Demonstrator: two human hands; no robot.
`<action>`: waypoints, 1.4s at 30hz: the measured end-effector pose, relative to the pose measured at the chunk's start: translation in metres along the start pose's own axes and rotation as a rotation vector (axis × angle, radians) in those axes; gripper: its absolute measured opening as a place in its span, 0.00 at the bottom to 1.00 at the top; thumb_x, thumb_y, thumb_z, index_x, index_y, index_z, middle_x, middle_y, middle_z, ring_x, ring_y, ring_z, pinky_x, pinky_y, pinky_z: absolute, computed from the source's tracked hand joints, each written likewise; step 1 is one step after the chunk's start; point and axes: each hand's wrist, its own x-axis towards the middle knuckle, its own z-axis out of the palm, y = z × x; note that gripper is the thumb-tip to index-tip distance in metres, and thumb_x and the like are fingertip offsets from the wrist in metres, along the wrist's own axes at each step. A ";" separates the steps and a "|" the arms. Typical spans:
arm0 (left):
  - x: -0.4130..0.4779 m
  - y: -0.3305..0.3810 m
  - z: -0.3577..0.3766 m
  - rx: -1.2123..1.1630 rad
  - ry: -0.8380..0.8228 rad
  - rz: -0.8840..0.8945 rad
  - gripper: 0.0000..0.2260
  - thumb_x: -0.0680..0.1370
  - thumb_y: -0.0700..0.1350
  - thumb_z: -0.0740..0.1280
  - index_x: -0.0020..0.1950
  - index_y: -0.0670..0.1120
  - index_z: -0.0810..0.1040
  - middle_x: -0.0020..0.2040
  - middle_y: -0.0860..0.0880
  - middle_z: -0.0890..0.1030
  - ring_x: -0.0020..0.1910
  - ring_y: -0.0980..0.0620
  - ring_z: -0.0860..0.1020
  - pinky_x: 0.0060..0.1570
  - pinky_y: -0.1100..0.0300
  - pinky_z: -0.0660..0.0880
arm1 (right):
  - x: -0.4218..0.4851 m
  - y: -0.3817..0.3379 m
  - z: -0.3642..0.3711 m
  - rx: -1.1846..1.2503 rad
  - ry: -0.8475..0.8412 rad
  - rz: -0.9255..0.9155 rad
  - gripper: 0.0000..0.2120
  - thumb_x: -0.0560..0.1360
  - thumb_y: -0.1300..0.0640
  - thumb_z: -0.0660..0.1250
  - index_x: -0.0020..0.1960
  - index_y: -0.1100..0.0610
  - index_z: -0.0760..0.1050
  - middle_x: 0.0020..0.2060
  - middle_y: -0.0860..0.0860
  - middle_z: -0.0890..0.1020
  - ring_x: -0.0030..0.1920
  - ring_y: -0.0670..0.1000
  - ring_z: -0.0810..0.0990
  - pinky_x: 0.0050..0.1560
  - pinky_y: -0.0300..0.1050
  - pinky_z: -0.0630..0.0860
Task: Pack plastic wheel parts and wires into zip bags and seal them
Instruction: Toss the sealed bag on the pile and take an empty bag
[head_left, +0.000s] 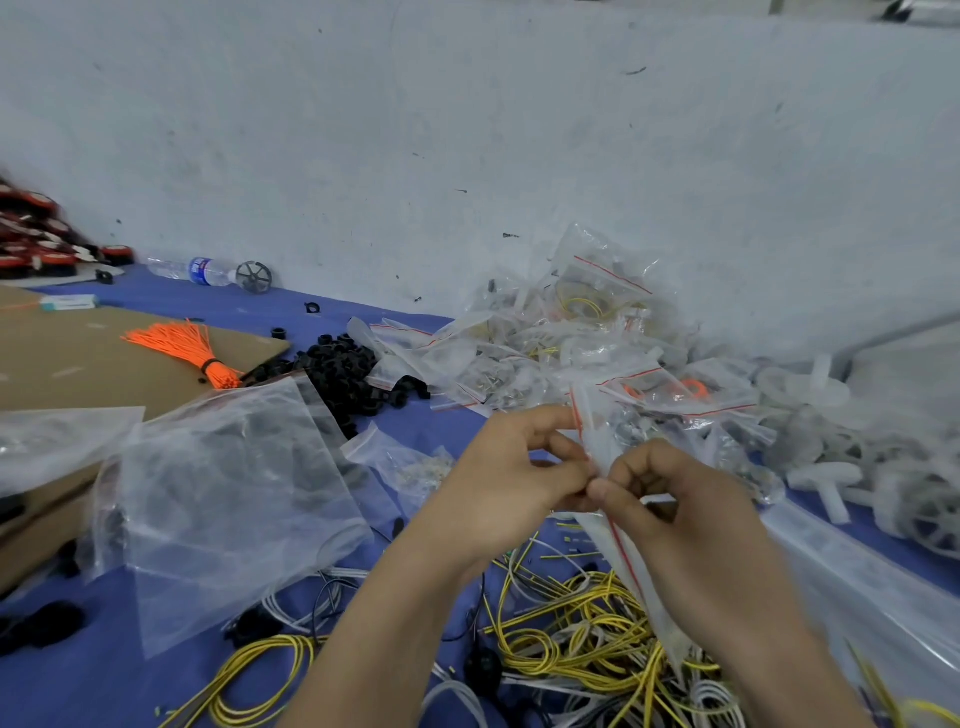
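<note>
A blue tabletop (78, 686) fills the lower half of the view and is littered with packing stock. At nine o'clock from the middle lies a big clear plastic sack (228, 499), crumpled, with dark shapes showing dimly through it. At one o'clock, against the pale wall, sits a heap of filled bags (571, 332), each clear with a thin red line across its mouth; yellow loops show inside some of them. At six o'clock spreads a tangle of yellow wires (582, 639) mixed with white and black strands. At three o'clock lie white wheel parts (883, 483), spoked rims and T-shaped pieces, partly blurred. A mound of small black rings (343, 374) lies at eleven o'clock, just beside a sheet of cardboard (62, 358). Just right of centre, above the wires, is the zip bag (595, 431): clear and creased, it stands nearly on end, with a red line running down its sealing strip from twelve towards five o'clock; its contents are too blurred to tell. Both hands clamp its strip, close together: the left hand (509, 467) pinches it between thumb and curled fingers, and the right hand (675, 499) pinches it just below, thumb tips almost touching. An orange bundle of ties (182, 343) rests on the cardboard at ten o'clock.
</note>
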 end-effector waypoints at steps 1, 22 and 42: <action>0.000 -0.001 0.000 0.025 0.014 -0.006 0.14 0.75 0.31 0.65 0.54 0.47 0.80 0.33 0.53 0.76 0.34 0.54 0.80 0.42 0.61 0.80 | 0.000 0.001 0.000 0.012 0.007 0.008 0.10 0.72 0.59 0.69 0.34 0.53 0.73 0.32 0.46 0.80 0.35 0.43 0.77 0.35 0.31 0.69; 0.082 -0.041 -0.122 1.116 0.402 -0.064 0.09 0.77 0.33 0.59 0.50 0.39 0.78 0.48 0.41 0.80 0.46 0.43 0.78 0.46 0.53 0.76 | -0.001 -0.005 -0.013 -0.265 -0.189 -0.086 0.22 0.70 0.63 0.66 0.62 0.48 0.77 0.23 0.39 0.73 0.29 0.39 0.72 0.34 0.33 0.66; 0.083 -0.037 -0.151 1.363 0.254 -0.071 0.13 0.76 0.41 0.67 0.60 0.46 0.72 0.47 0.45 0.81 0.43 0.44 0.78 0.39 0.54 0.76 | -0.003 0.014 -0.013 -0.197 -0.369 0.046 0.24 0.69 0.61 0.65 0.56 0.36 0.67 0.28 0.49 0.74 0.24 0.43 0.70 0.28 0.33 0.68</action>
